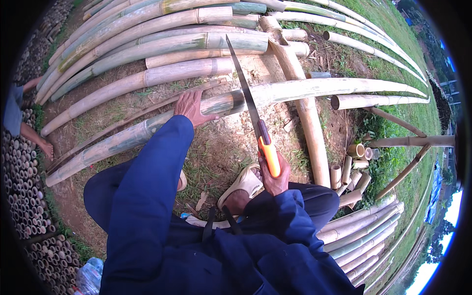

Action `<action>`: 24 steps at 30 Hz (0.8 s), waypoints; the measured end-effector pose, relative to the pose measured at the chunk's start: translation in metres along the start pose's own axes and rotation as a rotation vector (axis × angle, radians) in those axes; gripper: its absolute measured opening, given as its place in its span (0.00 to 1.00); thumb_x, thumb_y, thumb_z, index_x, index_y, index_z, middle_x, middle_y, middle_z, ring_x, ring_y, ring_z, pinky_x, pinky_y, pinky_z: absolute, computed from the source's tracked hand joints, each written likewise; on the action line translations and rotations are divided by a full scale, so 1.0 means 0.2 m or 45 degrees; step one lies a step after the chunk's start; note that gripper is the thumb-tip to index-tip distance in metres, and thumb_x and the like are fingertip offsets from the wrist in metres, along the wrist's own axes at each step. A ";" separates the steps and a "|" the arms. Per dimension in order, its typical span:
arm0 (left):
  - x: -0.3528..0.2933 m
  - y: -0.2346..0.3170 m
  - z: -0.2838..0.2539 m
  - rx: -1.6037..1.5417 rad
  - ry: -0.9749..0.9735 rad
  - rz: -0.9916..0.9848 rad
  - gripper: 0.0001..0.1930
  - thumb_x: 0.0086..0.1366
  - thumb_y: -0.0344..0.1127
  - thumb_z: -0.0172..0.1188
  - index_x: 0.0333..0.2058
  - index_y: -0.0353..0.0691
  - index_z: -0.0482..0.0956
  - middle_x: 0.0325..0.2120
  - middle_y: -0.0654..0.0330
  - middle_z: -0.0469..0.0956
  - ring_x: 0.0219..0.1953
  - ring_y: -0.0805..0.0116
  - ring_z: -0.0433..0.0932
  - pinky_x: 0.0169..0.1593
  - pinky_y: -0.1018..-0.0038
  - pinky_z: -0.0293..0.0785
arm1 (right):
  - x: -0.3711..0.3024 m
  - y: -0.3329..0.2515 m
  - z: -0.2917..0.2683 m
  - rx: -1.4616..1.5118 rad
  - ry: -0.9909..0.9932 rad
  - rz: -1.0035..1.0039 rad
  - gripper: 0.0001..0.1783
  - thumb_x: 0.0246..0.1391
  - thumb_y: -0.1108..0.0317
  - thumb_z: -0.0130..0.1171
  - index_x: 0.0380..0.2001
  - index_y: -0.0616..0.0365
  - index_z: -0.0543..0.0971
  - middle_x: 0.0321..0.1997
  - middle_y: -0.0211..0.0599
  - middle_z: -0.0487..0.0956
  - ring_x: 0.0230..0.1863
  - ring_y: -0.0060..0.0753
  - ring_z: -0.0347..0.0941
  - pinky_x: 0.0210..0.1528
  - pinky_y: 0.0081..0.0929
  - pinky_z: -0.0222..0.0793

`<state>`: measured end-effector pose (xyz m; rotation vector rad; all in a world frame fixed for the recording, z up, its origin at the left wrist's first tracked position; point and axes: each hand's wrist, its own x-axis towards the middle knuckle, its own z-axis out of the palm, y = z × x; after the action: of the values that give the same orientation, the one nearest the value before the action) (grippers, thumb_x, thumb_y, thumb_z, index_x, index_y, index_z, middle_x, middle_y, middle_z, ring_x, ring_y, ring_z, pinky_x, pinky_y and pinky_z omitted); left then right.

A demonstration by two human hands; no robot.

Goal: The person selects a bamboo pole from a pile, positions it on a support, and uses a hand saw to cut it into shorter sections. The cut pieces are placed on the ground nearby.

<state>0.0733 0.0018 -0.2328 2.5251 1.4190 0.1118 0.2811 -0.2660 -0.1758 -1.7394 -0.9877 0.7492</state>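
A long bamboo pole [290, 90] runs across in front of me, resting over a thicker bamboo log [310, 130] right of the middle. My left hand [191, 109] lies on top of the pole with its fingers stretched over it and the thumb apart. In my right hand [276, 176] is a hand saw [250, 101], gripped by its orange and dark handle. Its long blade points away from me and passes over the pole, to the right of my left hand. Whether the teeth touch the bamboo I cannot tell.
Many bamboo poles [172, 45] lie stacked at the far side. Short cut pieces [350, 179] and another pile of poles [364, 236] are at the right. Stacked bamboo ends [22, 172] line the left, near another person's leg [37, 139]. Sawdust [231, 132] covers the ground.
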 end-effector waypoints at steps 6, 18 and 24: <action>0.01 0.03 0.04 -0.019 -0.160 -0.041 0.55 0.43 0.66 0.76 0.63 0.35 0.67 0.56 0.41 0.76 0.59 0.44 0.76 0.66 0.53 0.69 | -0.02 -0.03 -0.02 -0.071 0.004 -0.020 0.09 0.59 0.70 0.66 0.38 0.65 0.79 0.24 0.41 0.77 0.24 0.28 0.72 0.32 0.31 0.70; 0.00 0.08 0.02 0.013 -0.106 -0.049 0.46 0.47 0.66 0.73 0.56 0.37 0.73 0.52 0.44 0.78 0.55 0.46 0.79 0.60 0.55 0.75 | 0.00 -0.09 -0.04 -0.117 -0.050 0.039 0.10 0.59 0.71 0.65 0.42 0.64 0.80 0.29 0.44 0.81 0.29 0.37 0.79 0.36 0.33 0.73; 0.01 0.01 0.04 0.039 -0.123 -0.046 0.47 0.47 0.67 0.73 0.58 0.38 0.72 0.53 0.45 0.79 0.55 0.47 0.79 0.60 0.55 0.75 | 0.03 -0.10 0.00 -0.087 -0.108 0.047 0.12 0.61 0.70 0.65 0.45 0.65 0.81 0.32 0.37 0.81 0.32 0.25 0.76 0.39 0.28 0.73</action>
<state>0.0773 0.0010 -0.2405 2.4911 1.4384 -0.0380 0.2787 -0.2567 -0.1562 -1.8015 -1.0516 0.8276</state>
